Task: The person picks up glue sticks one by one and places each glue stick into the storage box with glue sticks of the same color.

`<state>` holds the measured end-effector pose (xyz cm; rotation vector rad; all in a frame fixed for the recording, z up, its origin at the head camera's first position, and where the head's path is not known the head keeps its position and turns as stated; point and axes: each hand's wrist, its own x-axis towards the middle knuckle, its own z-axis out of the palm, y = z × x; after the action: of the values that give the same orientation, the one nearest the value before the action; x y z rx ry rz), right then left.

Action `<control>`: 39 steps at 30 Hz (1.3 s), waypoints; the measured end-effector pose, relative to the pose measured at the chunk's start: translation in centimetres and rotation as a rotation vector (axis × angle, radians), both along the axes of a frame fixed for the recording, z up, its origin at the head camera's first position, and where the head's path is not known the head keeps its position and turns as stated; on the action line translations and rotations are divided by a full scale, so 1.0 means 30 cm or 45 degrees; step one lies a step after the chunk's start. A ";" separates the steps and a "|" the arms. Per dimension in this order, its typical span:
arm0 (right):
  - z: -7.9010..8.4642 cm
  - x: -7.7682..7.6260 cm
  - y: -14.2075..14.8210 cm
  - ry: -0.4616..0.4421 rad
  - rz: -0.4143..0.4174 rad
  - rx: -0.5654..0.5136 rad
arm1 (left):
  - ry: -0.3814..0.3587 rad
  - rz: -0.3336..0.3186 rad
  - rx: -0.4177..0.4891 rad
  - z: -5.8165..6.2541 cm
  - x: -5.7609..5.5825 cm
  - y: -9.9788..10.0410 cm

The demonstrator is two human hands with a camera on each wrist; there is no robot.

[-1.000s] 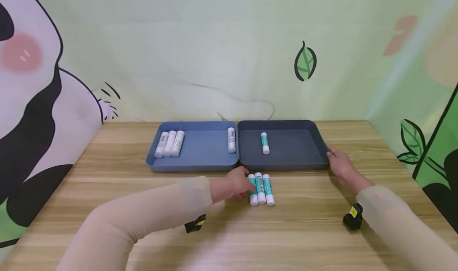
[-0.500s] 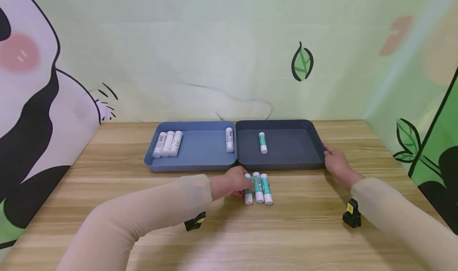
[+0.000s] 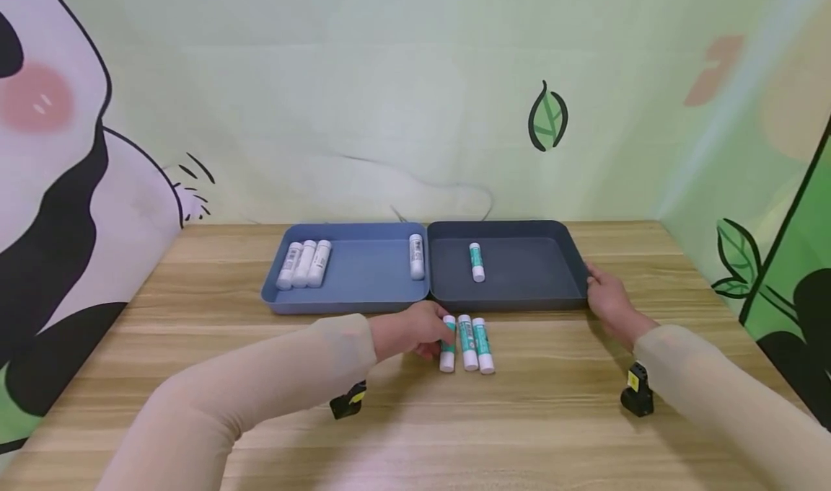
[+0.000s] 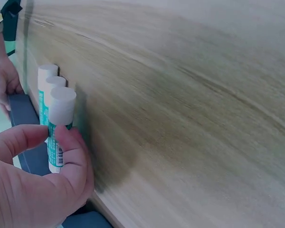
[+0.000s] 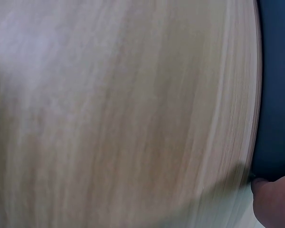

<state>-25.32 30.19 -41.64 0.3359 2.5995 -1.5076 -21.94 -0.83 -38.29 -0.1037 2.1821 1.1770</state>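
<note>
My left hand (image 3: pixel 422 329) pinches a green-and-white glue stick (image 3: pixel 447 363) between thumb and fingers, in front of the trays. In the left wrist view, the thumb and fingertips meet around the label of this glue stick (image 4: pixel 62 107). Just right of it lie two more of the same kind, a middle glue stick (image 3: pixel 467 343) and a right glue stick (image 3: pixel 483 347), side by side on the table. My right hand (image 3: pixel 612 300) grips the front right corner of the dark tray (image 3: pixel 519 303); its thumb (image 5: pixel 275 202) shows against the tray in the right wrist view.
One green glue stick (image 3: pixel 477 262) lies inside the dark tray. Against its left side stands a blue tray (image 3: pixel 370 260) with three white sticks (image 3: pixel 303 264) at its left end and one white stick (image 3: pixel 417 257) at its right. A printed backdrop (image 3: pixel 415 116) rises behind the wooden table (image 3: pixel 519 426).
The pinched glue stick has shifted slightly left, and a gap has opened between it and the other two. My right hand stays at the dark tray's corner.
</note>
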 end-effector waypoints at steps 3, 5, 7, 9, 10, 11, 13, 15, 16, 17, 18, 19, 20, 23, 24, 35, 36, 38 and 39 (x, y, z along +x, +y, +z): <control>0.003 -0.002 -0.002 0.005 -0.005 -0.004 | -0.058 -0.004 0.075 0.015 -0.002 -0.003; 0.005 -0.004 -0.002 0.010 -0.012 -0.014 | -0.078 -0.007 0.115 0.038 -0.005 -0.004; 0.008 -0.005 -0.001 0.013 -0.013 -0.026 | -0.092 -0.006 0.162 0.069 -0.011 -0.007; 0.009 -0.005 0.002 0.016 -0.016 -0.029 | -0.082 0.002 0.204 0.102 -0.019 -0.009; 0.008 -0.005 0.004 0.016 -0.014 -0.033 | -0.074 0.005 0.221 0.121 -0.024 -0.012; 0.007 -0.005 0.005 0.016 -0.013 -0.035 | -0.071 0.007 0.244 0.139 -0.030 -0.015; 0.005 -0.003 0.006 0.014 -0.011 -0.040 | -0.056 0.018 0.279 0.174 -0.043 -0.022; 0.003 -0.001 0.006 0.008 -0.011 -0.046 | -0.045 0.025 0.301 0.211 -0.058 -0.031; 0.001 -0.001 0.006 0.007 -0.013 -0.055 | -0.039 0.028 0.312 0.229 -0.066 -0.036; 0.000 0.001 0.006 0.005 -0.014 -0.062 | -0.030 0.032 0.321 0.246 -0.074 -0.040; -0.001 0.001 0.006 0.005 -0.016 -0.068 | -0.019 0.034 0.323 0.264 -0.082 -0.044; -0.002 0.002 0.005 0.007 -0.018 -0.077 | -0.013 0.035 0.331 0.281 -0.090 -0.047; -0.003 0.002 0.006 0.006 -0.024 -0.082 | -0.002 0.034 0.335 0.298 -0.098 -0.050; -0.005 0.004 0.005 0.006 -0.033 -0.085 | 0.050 0.026 0.339 0.350 -0.124 -0.053; -0.005 0.004 0.005 0.007 -0.035 -0.076 | 0.069 0.020 0.337 0.367 -0.133 -0.054; -0.010 0.005 0.004 -0.013 -0.020 0.001 | 0.206 -0.047 0.324 0.517 -0.246 -0.007; -0.009 0.004 0.003 -0.009 -0.018 0.002 | 0.215 -0.050 0.319 0.527 -0.256 0.000; -0.007 0.002 0.001 0.001 -0.016 0.009 | 0.240 -0.059 0.308 0.545 -0.275 0.012; -0.006 0.001 -0.001 0.005 -0.015 0.010 | 0.247 -0.061 0.307 0.551 -0.285 0.018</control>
<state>-25.31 30.18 -41.81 0.3496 2.6120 -1.5033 -30.48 -0.30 -21.74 0.1708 2.1728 1.4640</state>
